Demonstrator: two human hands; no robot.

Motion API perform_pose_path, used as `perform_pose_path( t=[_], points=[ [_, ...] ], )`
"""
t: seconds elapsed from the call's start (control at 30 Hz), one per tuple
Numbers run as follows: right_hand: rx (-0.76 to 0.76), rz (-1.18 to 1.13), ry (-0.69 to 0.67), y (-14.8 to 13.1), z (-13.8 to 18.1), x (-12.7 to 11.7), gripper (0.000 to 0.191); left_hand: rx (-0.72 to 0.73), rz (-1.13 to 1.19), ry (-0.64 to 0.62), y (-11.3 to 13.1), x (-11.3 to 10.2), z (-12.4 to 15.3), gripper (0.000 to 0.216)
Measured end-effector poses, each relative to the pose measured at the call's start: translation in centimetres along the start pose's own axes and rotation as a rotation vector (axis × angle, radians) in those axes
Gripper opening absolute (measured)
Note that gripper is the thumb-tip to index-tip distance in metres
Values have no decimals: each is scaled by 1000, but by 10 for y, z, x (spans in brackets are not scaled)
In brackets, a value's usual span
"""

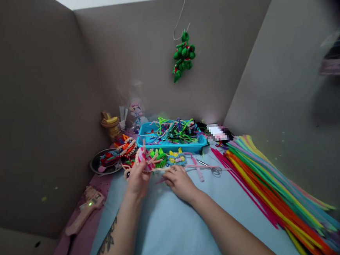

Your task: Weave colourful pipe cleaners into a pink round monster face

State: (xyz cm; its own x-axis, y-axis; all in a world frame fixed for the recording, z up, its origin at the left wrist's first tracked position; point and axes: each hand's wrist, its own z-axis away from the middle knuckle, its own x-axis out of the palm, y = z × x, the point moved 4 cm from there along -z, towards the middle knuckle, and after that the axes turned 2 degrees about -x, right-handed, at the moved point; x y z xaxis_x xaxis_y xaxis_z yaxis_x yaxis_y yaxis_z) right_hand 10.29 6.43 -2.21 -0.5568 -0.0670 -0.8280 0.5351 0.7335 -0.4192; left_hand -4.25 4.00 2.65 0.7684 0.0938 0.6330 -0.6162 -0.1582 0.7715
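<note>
My left hand (138, 179) is raised a little over the light blue table cover (166, 230), fingers closed round a pink and white pipe-cleaner figure (143, 157). My right hand (178, 180) rests on the cover just to its right, fingers pinched on a pale pink pipe cleaner (164, 169) that runs toward the figure. Small finished pipe-cleaner pieces, a green one (160, 158) and a blue-yellow one (176, 157), lie just beyond both hands. A pair of scissors (213, 168) lies to the right of my right hand.
A blue tray (171, 145) of pipe-cleaner scraps stands behind. A fan of long coloured pipe cleaners (269, 186) covers the right side. A pink glue gun (86, 208) lies at the left, near a metal bowl (105, 163) and a jar (111, 126). A green ornament (183, 55) hangs on the grey partition.
</note>
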Motion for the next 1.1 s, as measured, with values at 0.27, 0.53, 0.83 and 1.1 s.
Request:
perform_pose_path(
  t=[0.27,0.53,0.83,1.1],
  points=[
    [-71,96,-7,-3,-1,3,26,57,-443,-10,-16,-7,0,63],
    [191,206,229,28,11,-65,35,121,-667,-15,-17,-5,5,70],
    [101,-380,478,11,34,-87,13,-36,-693,-198,-46,19,17,60],
    [168,-619,293,12,34,-76,14,-185,-687,-314,-50,29,28,61]
  ],
)
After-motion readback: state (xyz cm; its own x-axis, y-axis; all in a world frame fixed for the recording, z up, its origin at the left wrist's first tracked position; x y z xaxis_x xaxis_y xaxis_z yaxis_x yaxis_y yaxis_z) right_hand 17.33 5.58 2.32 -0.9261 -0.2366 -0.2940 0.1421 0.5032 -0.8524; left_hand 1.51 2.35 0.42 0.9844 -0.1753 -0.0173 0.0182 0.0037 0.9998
